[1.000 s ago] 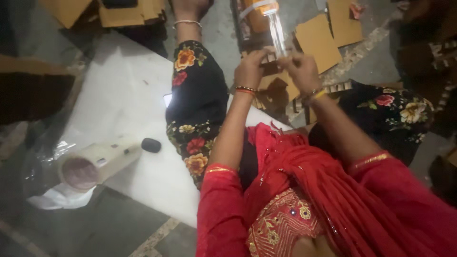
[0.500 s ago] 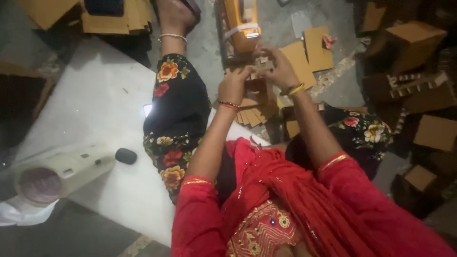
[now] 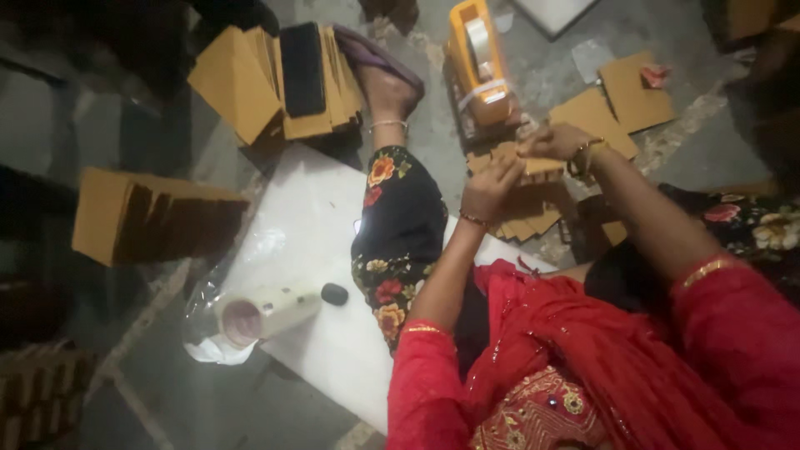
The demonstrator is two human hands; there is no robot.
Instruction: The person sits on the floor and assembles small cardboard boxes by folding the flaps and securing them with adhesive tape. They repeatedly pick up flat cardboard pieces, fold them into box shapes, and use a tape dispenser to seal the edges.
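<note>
Grey concrete floor (image 3: 433, 133) fills the dim scene, littered with flat brown cardboard pieces (image 3: 617, 100) and, to the left, upright stacks of folded tan cardboard boxes (image 3: 250, 83). A white sheet (image 3: 308, 250) lies spread over the floor beside the seated person's outstretched leg in black floral trousers (image 3: 400, 233); on the sheet rest a pale tape roll on a cylindrical holder (image 3: 258, 315) and a small dark oval object (image 3: 334, 293).

Both hands meet over a small folded brown cardboard piece (image 3: 533, 167), held just above a low heap of similar pieces (image 3: 525, 221) between the knees. The left hand (image 3: 492, 185) curls its fingers closed on the near, lower edge, while the right hand (image 3: 560, 142) pinches the far upper edge; the light is poor, so whether the right thumb sits on top or inside the fold cannot be told.

The piece's long axis runs roughly left to right across the view, between the two hands. An orange tape dispenser (image 3: 479, 67) stands just beyond it, lengthwise away from the person, nearer the right hand than the left.
</note>
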